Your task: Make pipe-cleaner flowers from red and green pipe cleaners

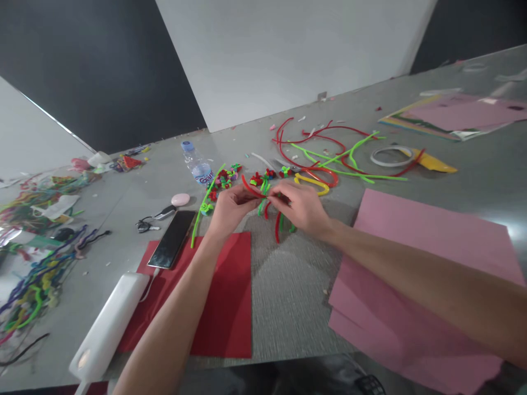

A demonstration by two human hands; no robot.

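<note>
Over the middle of the table, my left hand (233,206) pinches a short red pipe cleaner (252,188) between thumb and fingers. My right hand (297,206) is closed at the other end of it, the fingertips of both hands nearly meeting. Short red and green pipe cleaner pieces (277,227) lie just below my right hand. Behind the hands sit several small red, green and blue pipe cleaner shapes (225,179). A long green pipe cleaner (196,226) lies left of my left hand, and a bent yellow one (319,186) is beyond my right hand.
Red paper (230,307) and pink sheets (411,252) lie in front. At left are a phone (172,240), white power bank (111,321), keys (147,225), bottle (196,163) and a pipe cleaner heap (37,296). Long red and green pipe cleaners (349,151) and a tape roll (392,156) lie behind.
</note>
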